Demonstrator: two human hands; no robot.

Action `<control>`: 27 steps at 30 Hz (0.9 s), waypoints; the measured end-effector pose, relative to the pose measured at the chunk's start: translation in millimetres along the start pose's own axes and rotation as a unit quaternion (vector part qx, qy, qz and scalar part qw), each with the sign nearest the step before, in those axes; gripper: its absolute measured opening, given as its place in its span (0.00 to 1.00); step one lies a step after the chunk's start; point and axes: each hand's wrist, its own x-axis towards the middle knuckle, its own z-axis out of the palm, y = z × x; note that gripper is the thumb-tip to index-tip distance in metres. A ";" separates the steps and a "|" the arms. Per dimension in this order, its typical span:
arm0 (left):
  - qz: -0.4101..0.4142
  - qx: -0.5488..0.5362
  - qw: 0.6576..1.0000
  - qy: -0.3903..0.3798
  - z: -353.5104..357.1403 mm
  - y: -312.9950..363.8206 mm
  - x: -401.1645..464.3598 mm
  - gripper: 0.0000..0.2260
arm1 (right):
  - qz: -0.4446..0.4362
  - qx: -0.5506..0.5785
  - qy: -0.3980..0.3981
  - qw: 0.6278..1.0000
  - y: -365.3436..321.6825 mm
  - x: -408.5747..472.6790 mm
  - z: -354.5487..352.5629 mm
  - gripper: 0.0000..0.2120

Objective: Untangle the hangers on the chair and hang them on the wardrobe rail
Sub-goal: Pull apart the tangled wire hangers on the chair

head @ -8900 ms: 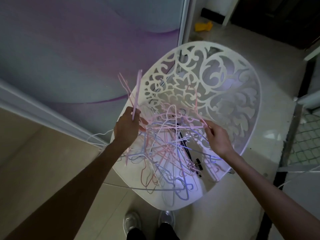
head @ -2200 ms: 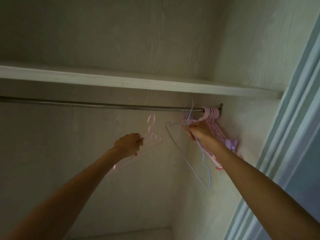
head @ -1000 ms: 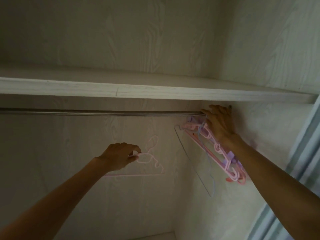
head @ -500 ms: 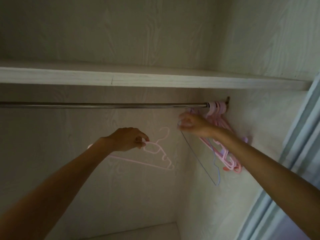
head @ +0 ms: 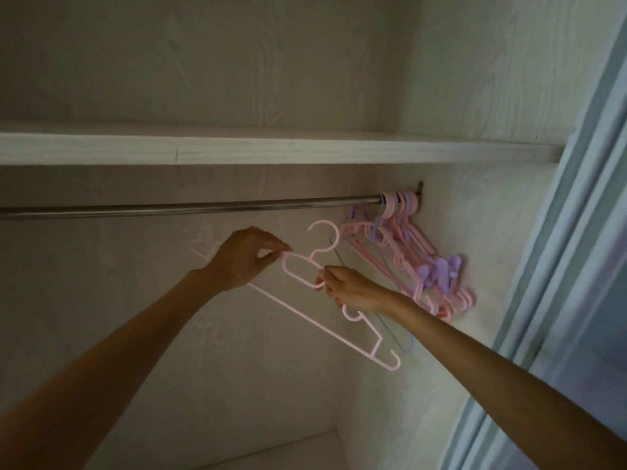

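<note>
- A home bedroom closet is indicated.
- A metal wardrobe rail (head: 190, 209) is fixed under a pale wood-grain shelf (head: 271, 151).
- Pink plastic hangers (head: 403, 239) are hung at the rail's right end.
- A sliding door frame (head: 556, 252) is seen alongside.

a metal wardrobe rail (head: 190, 207) runs level across the wardrobe, just under a pale wood-grain shelf (head: 271, 152), and meets the right side wall at a small dark bracket (head: 420, 188). most of the rail is bare metal. at its far right end, hard against the bracket, a bunch of pink hangers (head: 403, 245) hooks over it, their hooks packed side by side. the bunch slants down toward the right wall, with lilac clips (head: 441, 273) among the lower ends. a thin blue wire hanger (head: 403, 344) shows among them; where it hooks cannot be told.
</note>
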 end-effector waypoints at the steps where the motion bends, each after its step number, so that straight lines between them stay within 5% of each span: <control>1: 0.002 0.036 0.999 0.012 0.5 2.1 6.0 0.12 | -0.009 -0.048 0.022 0.999 -2.2 0.6 -4.7 0.14; 4: -0.010 0.123 0.990 0.065 -3.4 13.1 19.6 0.18 | 0.005 -0.187 0.094 0.978 -4.2 3.2 -23.2 0.18; 7: -0.014 0.171 0.977 0.127 -5.9 23.4 28.6 0.22 | 0.056 -0.209 0.159 0.963 -3.8 14.0 -32.9 0.19; 13: -0.103 0.277 0.955 -0.018 1.2 28.1 42.4 0.33 | 0.100 -0.282 0.245 0.922 -18.6 34.2 -33.5 0.16; 21: -0.121 0.264 0.957 0.005 6.4 30.4 41.3 0.33 | 0.110 -0.268 0.249 0.924 -7.2 46.0 -44.8 0.18; 24: -0.129 0.256 0.958 -0.001 6.5 30.5 40.9 0.36 | 0.076 -0.286 0.247 0.923 4.3 45.8 -52.4 0.25; 27: -0.135 0.246 0.960 0.002 8.8 32.0 40.3 0.35 | -0.056 -0.301 0.358 0.882 -3.7 44.1 -70.0 0.26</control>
